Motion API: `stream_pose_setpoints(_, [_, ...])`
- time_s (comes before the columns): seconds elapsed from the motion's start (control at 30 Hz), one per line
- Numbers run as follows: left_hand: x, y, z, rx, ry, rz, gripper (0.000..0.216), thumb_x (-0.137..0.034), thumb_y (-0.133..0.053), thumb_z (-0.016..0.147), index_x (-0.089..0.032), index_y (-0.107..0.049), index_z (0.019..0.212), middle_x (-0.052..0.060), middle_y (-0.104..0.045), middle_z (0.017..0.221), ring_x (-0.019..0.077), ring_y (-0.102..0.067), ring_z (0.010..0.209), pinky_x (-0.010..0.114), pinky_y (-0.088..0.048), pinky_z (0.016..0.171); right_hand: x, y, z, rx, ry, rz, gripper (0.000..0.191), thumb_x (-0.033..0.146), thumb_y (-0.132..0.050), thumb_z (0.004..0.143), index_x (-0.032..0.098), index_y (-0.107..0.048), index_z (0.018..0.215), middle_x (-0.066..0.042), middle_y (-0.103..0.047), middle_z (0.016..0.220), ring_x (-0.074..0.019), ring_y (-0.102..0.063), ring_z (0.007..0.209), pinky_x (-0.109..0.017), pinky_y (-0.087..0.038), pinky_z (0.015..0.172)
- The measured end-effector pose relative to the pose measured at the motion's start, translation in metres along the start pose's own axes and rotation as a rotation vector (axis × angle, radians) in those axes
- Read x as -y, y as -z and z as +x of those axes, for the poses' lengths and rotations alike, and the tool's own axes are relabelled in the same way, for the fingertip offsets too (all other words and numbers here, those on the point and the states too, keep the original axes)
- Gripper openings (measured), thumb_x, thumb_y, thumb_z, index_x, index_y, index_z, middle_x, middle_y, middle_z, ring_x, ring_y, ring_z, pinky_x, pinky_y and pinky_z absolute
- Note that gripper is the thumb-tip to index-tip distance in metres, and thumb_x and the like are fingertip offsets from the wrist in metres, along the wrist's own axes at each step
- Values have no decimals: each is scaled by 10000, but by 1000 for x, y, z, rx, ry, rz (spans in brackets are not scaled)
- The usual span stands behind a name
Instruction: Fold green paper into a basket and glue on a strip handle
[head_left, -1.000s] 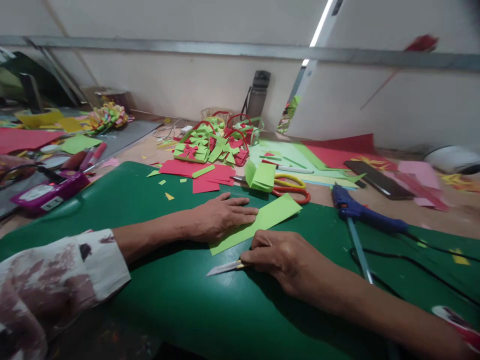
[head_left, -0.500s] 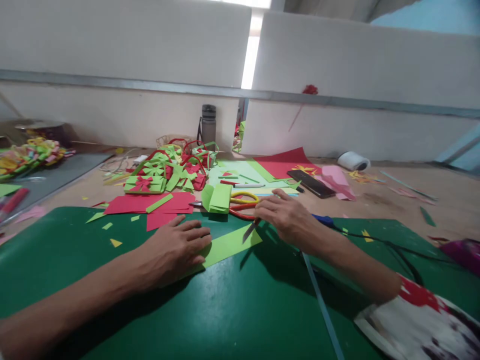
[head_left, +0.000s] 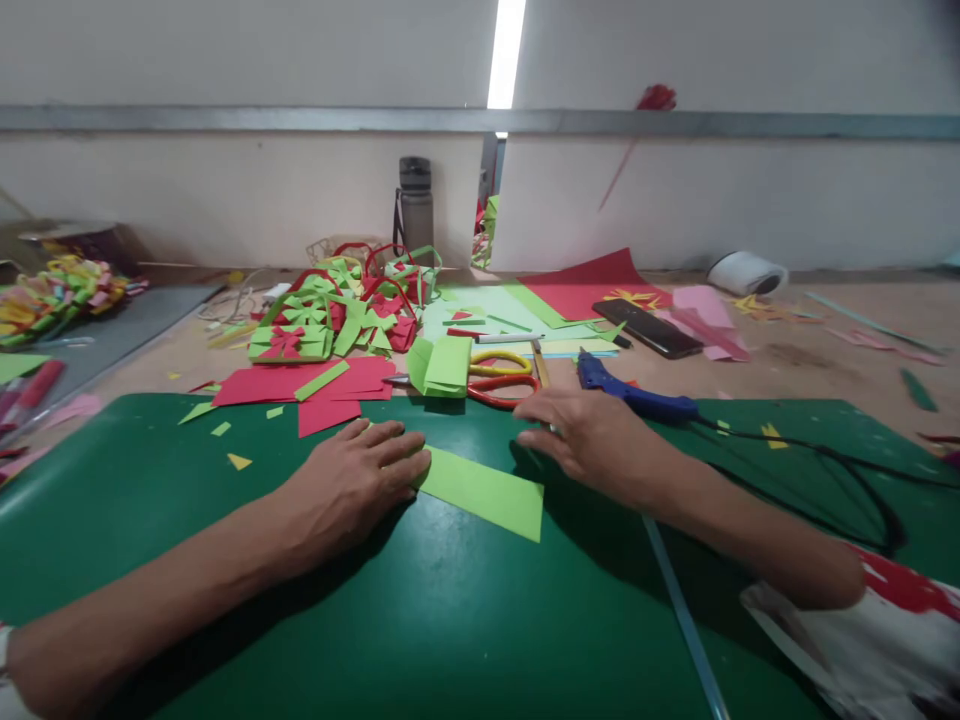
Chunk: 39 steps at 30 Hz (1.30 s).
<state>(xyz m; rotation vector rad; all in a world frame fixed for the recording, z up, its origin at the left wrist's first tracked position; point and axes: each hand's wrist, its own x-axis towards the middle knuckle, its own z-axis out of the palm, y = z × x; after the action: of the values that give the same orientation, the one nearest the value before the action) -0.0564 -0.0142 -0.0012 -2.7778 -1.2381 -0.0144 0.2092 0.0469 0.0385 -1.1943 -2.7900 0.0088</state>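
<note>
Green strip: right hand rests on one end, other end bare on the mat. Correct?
Wrong hand: the left hand rests on the green strip, as the head view shows. The other end does lie bare on the mat.

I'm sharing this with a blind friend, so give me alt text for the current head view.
A person's left hand rests on a lime green paper strip on a green mat, with the right hand near a blue hot glue gun and scissors. Farther back sit red and green paper baskets.
</note>
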Motion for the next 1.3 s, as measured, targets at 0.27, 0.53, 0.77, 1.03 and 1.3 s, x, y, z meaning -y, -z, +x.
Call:
stream_pose_setpoints(0.27, [-16,9,6,-4,217,-13,310,-388,-450,899,-175,-575,1088,117,-579,1028,271,-515,918,395,-476,728,18,-7,-14,218,-164,95,279,405,-707,698,206,-577,843,7,-612,673,-152,-525,572,-236,-270,486])
stream_pose_setpoints(0.53, [-14,10,4,-25,297,-60,345,-414,-477,882,-189,-550,1133,83,-544,924,228,-509,817,335,-431,652,15,-17,-12,165,-146,226,54,235,-621,780,199,-588,757,-4,-626,712,-161,-566,653,-252,-377,556])
stream_pose_setpoints(0.77, [-5,-7,1,-335,135,-91,338,-316,-578,843,-155,-542,1137,85,-553,933,209,-488,806,331,-411,677,10,-31,-9,-38,-81,150,296,212,-621,780,158,-585,1068,-93,-617,989,-244,-603,869,-362,-485,728])
stream_pose_setpoints(1.03, [-1,-15,1,-581,-12,-109,148,-135,-533,863,-151,-565,1007,44,-591,794,157,-467,693,309,-372,637,8,-38,-9,-158,-20,171,367,224,-630,775,154,-550,1126,-103,-608,1040,-241,-603,906,-352,-512,726])
stream_pose_setpoints(1.3, [-3,-10,3,-682,-6,-154,25,-126,-565,853,-151,-563,849,20,-613,739,128,-488,662,294,-380,664,10,-29,-7,-224,-81,358,232,241,-598,788,182,-569,1011,-68,-628,1024,-210,-592,925,-316,-470,770])
